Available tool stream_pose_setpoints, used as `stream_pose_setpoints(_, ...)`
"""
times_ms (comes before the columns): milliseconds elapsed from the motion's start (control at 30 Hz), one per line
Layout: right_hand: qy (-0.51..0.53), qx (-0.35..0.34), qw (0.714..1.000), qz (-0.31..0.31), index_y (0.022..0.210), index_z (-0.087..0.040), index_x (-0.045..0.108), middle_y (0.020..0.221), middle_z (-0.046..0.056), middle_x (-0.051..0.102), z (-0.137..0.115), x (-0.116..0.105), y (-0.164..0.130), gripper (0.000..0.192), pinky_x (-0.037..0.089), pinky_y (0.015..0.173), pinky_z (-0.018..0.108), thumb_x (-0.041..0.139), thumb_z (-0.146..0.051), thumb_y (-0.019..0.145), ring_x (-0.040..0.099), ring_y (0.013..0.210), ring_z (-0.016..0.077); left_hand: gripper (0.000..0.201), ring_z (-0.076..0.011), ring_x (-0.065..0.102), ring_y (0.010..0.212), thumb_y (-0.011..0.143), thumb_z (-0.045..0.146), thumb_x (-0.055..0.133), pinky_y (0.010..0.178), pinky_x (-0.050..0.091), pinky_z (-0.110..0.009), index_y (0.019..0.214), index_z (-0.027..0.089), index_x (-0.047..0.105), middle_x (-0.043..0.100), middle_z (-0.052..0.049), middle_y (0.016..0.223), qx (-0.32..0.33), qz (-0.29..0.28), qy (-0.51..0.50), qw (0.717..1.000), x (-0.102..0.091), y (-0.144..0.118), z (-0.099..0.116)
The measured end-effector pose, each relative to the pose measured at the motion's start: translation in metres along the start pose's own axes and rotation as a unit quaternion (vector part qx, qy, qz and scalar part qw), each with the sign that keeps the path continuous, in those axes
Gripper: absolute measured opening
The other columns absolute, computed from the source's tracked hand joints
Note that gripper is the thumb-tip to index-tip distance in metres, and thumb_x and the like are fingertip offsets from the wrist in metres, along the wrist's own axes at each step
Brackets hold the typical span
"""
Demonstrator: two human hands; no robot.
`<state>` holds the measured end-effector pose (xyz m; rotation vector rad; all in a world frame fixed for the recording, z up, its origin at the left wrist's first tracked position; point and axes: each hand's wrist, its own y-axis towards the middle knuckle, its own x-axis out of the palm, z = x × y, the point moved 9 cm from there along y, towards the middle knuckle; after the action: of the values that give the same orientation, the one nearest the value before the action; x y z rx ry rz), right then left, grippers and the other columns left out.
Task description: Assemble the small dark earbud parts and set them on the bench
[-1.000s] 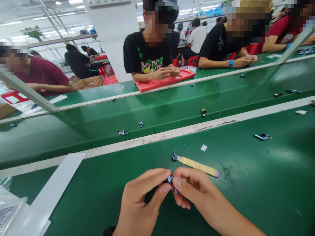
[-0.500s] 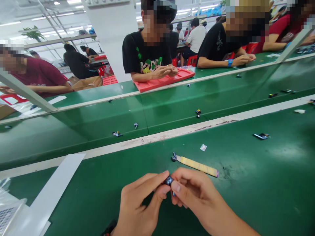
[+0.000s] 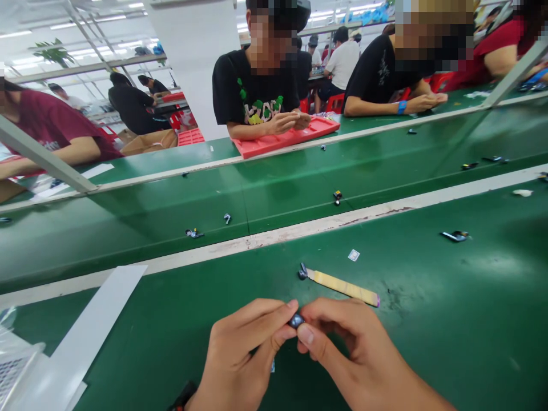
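A small dark, shiny earbud (image 3: 296, 321) is pinched between my two hands, low in the middle of the view. My left hand (image 3: 246, 348) grips it from the left with thumb and forefinger. From the right, the thumb and fingertips of my right hand (image 3: 342, 342) close on it; much of the earbud is hidden by fingers. Just beyond my hands lies a knife with a yellow wrapped handle (image 3: 342, 286), its short blade touching another dark earbud (image 3: 302, 272). A small white square sticker (image 3: 354, 255) rests farther back on the green bench (image 3: 428, 319).
A long white strip (image 3: 100, 319) and a white mesh-sided tray (image 3: 17, 374) are at left. An opened earbud (image 3: 456, 236) lies at right. Several earbud parts sit on the green conveyor belt (image 3: 282, 194) beyond the pale rail (image 3: 265, 237). Across it, a person (image 3: 261, 91) works over a red tray (image 3: 286, 140).
The earbud has been turned in my fingers, showing a smoother rounded side. Parts on the belt have shifted left. A little blue piece now shows beneath my left hand.
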<state>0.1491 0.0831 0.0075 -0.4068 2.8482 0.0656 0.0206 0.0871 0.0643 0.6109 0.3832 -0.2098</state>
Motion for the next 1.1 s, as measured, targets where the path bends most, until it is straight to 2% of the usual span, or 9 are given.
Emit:
stream_pose_setpoints(133,0.046,-0.01,0.999,0.003,0.078,-0.017,0.064,0.07,0.006,0.068,-0.003,0.001,0.0,0.032,0.05,0.059,0.026,0.052,-0.041,0.096,0.062,0.063,0.016,0.03,-0.0129,0.074,0.067,0.086,0.006,0.068,0.059,0.058,-0.014,0.11,0.022,0.078,0.078,-0.004,0.087,0.009,-0.01,0.012,1.0,-0.001,-0.001,0.002)
stream_pose_setpoints(267,0.105,0.037,0.993,-0.03,0.078,-0.016,0.063,0.066,0.006,0.067,0.003,0.007,0.0,0.036,0.047,0.049,0.022,0.054,-0.046,0.095,0.06,0.057,0.0141,0.028,-0.0115,0.073,0.064,0.087,0.006,0.066,0.058,0.058,-0.012,0.107,0.022,0.079,0.078,-0.003,0.083,0.029,-0.03,0.041,0.998,0.0,0.0,0.006)
stream_pose_setpoints(433,0.155,0.076,0.984,-0.033,0.081,-0.015,0.064,0.067,0.006,0.067,0.011,0.01,-0.001,0.039,0.049,0.047,0.02,0.058,-0.051,0.092,0.059,0.055,0.0123,0.022,-0.0109,0.073,0.06,0.087,0.005,0.066,0.057,0.057,-0.011,0.097,0.019,0.079,0.078,-0.002,0.076,0.038,-0.03,0.055,0.997,0.001,0.0,0.009)
stream_pose_setpoints(533,0.164,0.072,0.983,-0.034,0.08,-0.014,0.064,0.069,0.007,0.067,0.01,0.011,0.0,0.039,0.05,0.048,0.02,0.058,-0.051,0.093,0.059,0.056,0.012,0.022,-0.0101,0.073,0.06,0.086,0.004,0.066,0.056,0.056,-0.009,0.096,0.019,0.079,0.079,-0.001,0.078,0.015,-0.027,0.032,0.999,0.0,-0.001,0.003)
stream_pose_setpoints(633,0.157,0.062,0.985,-0.035,0.079,-0.015,0.064,0.07,0.007,0.067,0.009,0.01,-0.001,0.039,0.049,0.048,0.02,0.057,-0.05,0.094,0.06,0.057,0.0124,0.024,-0.0112,0.074,0.062,0.086,0.003,0.066,0.057,0.057,-0.011,0.1,0.019,0.077,0.079,-0.002,0.08,0.02,-0.029,0.032,0.999,0.001,-0.003,0.0)
stream_pose_setpoints(867,0.047,0.054,0.996,-0.048,0.082,-0.016,0.067,0.07,0.007,0.069,0.018,0.006,-0.008,0.035,0.05,0.052,0.023,0.053,-0.045,0.097,0.062,0.062,0.0158,0.021,-0.0141,0.073,0.061,0.095,0.011,0.057,0.056,0.059,-0.016,0.103,0.018,0.075,0.078,-0.005,0.081,0.047,-0.074,0.046,0.995,0.011,-0.002,0.009)
stream_pose_setpoints(1000,0.087,0.072,0.992,-0.055,0.085,-0.016,0.067,0.07,0.006,0.066,0.02,0.007,-0.01,0.035,0.051,0.052,0.024,0.053,-0.047,0.096,0.062,0.06,0.0153,0.023,-0.0142,0.074,0.059,0.098,0.02,0.054,0.053,0.059,-0.013,0.091,0.017,0.076,0.079,-0.006,0.079,0.042,-0.042,0.061,0.996,0.008,0.003,0.014)
stream_pose_setpoints(1100,0.121,0.073,0.988,-0.057,0.083,-0.016,0.065,0.07,0.006,0.064,0.018,0.008,-0.009,0.036,0.052,0.051,0.024,0.055,-0.049,0.094,0.061,0.058,0.0143,0.024,-0.0127,0.071,0.056,0.099,0.021,0.053,0.05,0.057,-0.013,0.094,0.018,0.076,0.077,-0.005,0.076,0.046,-0.054,0.056,0.996,0.011,0.004,0.013)
